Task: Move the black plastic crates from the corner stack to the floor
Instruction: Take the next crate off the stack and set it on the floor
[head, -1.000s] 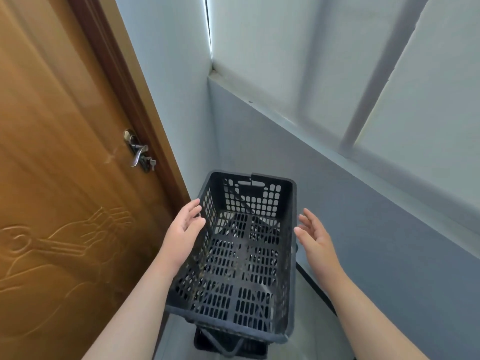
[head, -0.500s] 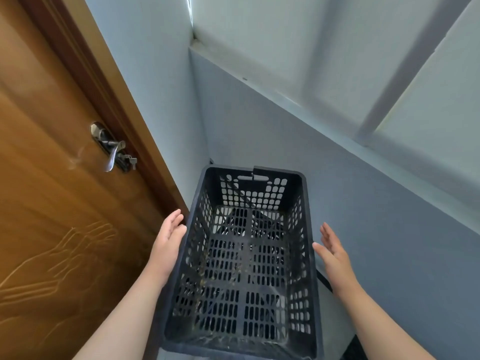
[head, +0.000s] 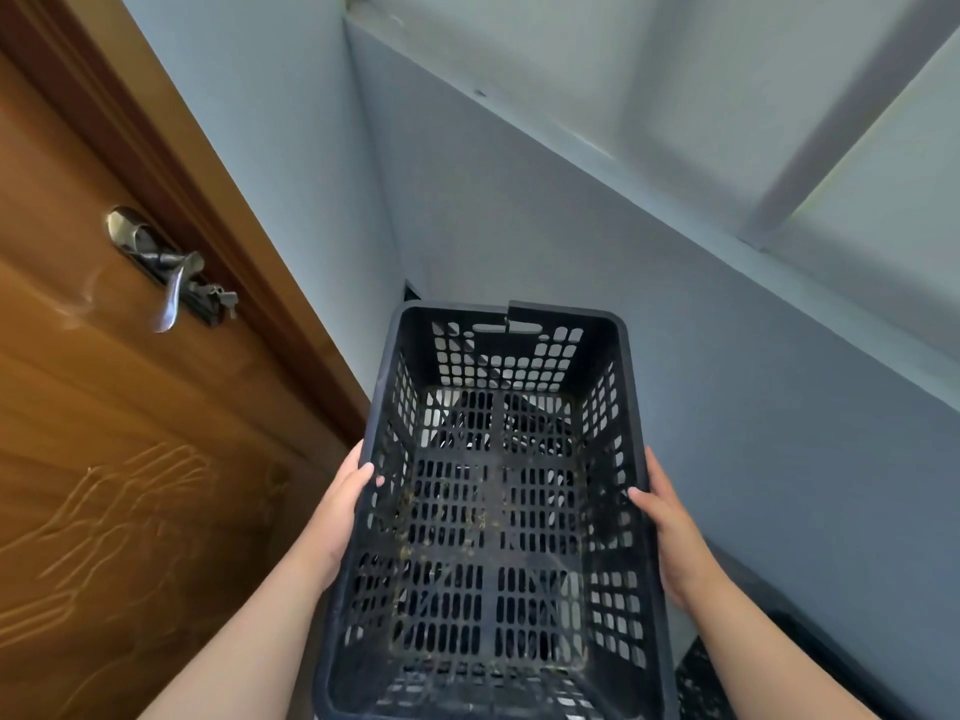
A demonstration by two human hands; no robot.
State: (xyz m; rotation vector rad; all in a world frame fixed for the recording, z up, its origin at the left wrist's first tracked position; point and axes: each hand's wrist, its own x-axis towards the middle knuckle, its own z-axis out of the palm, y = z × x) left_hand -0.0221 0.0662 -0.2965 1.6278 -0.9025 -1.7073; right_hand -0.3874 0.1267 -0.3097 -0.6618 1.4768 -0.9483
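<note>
A black perforated plastic crate (head: 498, 517) fills the lower middle of the head view, its open top facing me, in the wall corner. My left hand (head: 345, 504) grips its left rim, fingers curled over the edge. My right hand (head: 670, 532) grips the right rim with the thumb on top. Through the slotted bottom I make out dark shapes of more crates beneath. Part of another black crate (head: 698, 680) shows at the lower right.
A wooden door (head: 104, 459) with a metal lever handle (head: 171, 283) stands close on the left. Pale blue walls (head: 779, 407) meet in a corner behind the crate, with a ledge and window frame (head: 810, 148) above on the right.
Both hands, open beside the crate before, have closed on its side rims. The crate now looks nearer and larger, and the view has tilted down.
</note>
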